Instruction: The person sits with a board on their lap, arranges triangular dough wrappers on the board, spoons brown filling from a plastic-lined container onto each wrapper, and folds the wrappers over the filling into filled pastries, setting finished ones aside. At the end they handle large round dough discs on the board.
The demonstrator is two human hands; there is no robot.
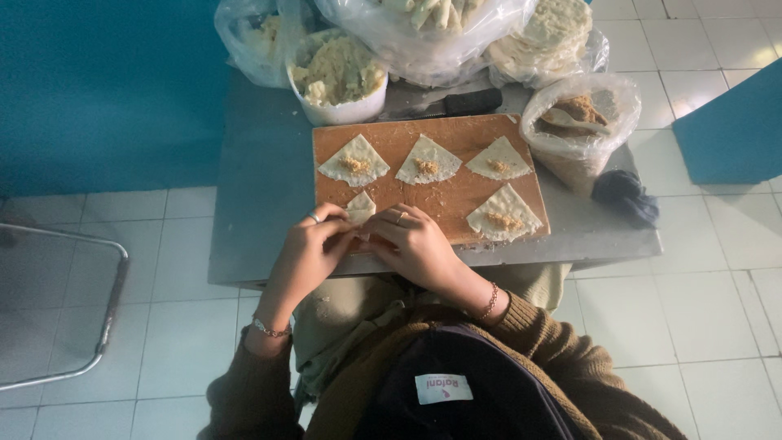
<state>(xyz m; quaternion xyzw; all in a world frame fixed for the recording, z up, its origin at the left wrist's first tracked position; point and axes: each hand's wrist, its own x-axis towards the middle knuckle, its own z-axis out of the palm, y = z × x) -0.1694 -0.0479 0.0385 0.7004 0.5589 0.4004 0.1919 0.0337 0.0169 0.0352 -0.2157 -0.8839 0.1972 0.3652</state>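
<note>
A wooden cutting board (456,200) lies on a small grey table (261,187). On it rest several triangular dough pieces, each with a dab of filling: one at top left (353,161), one beside it (427,160), one at top right (498,160), one at lower right (505,213). My left hand (308,248) and my right hand (414,243) meet at the board's near edge, both pinching a small folded dough piece (360,207). Most of that piece is hidden by my fingers.
Behind the board stand a white bowl of crumbly filling (338,77), plastic bags of food (423,28), a stack of round dough sheets (547,33) and a bag with a spoon (580,122). A dark cloth (626,195) lies right. A metal chair frame (106,318) stands left.
</note>
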